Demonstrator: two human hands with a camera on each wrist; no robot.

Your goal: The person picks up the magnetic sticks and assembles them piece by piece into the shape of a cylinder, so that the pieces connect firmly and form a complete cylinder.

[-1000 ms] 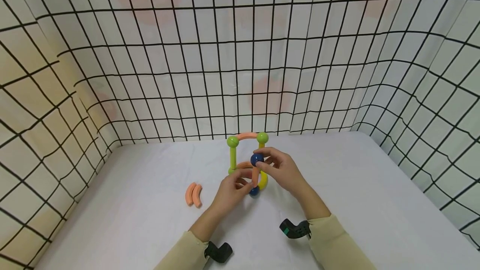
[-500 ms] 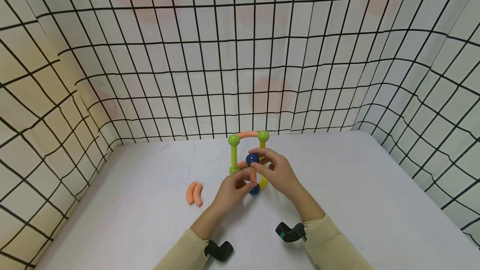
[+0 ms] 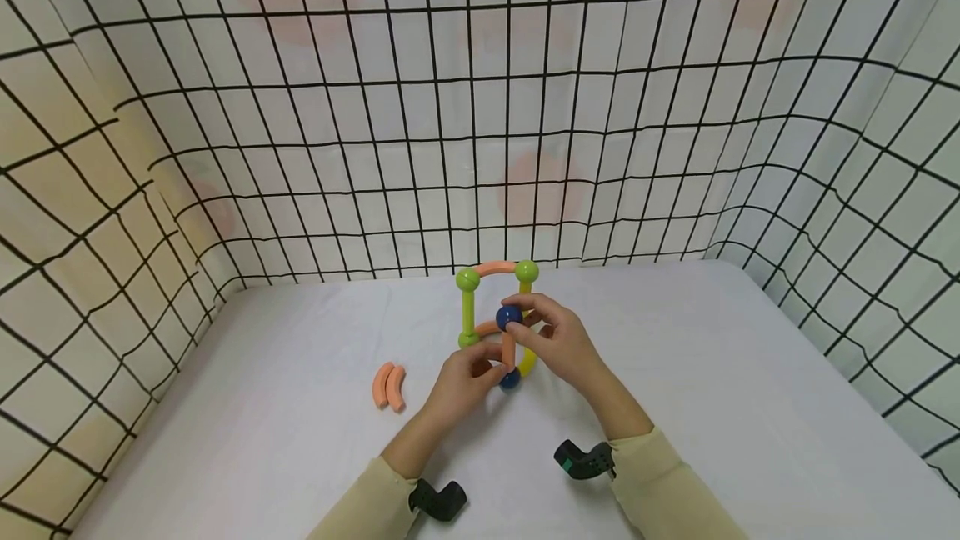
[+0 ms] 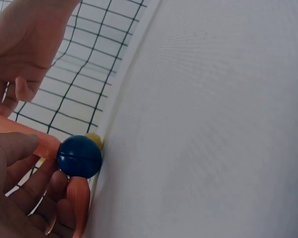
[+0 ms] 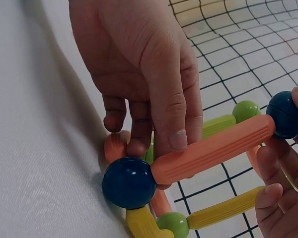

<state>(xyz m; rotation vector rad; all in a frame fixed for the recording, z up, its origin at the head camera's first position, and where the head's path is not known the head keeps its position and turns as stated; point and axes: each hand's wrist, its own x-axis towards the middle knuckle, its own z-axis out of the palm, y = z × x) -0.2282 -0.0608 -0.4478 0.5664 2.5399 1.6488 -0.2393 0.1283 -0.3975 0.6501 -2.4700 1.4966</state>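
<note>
In the head view, my left hand (image 3: 463,382) pinches an orange magnetic rod (image 3: 508,350) near its lower end. The rod stands about upright between two blue balls. My right hand (image 3: 558,340) pinches the upper blue ball (image 5: 286,115) between thumb and fingers. In the left wrist view the lower blue ball (image 4: 79,156) also touches a second orange rod (image 4: 78,201). A curved yellow rod (image 5: 145,223) meets the lower ball in the right wrist view. Behind stands a frame of green balls (image 3: 467,279), a green rod (image 3: 468,312) and an orange curved rod (image 3: 495,268), partly hidden by my hands.
Two loose curved orange rods (image 3: 388,387) lie side by side on the white tabletop (image 3: 285,407), left of my left hand. White walls with a black grid (image 3: 450,107) enclose the table at the back and both sides.
The upper blue ball, with my right hand, swings slightly left, then a little back to the right. My left hand stays almost still at the rod.
</note>
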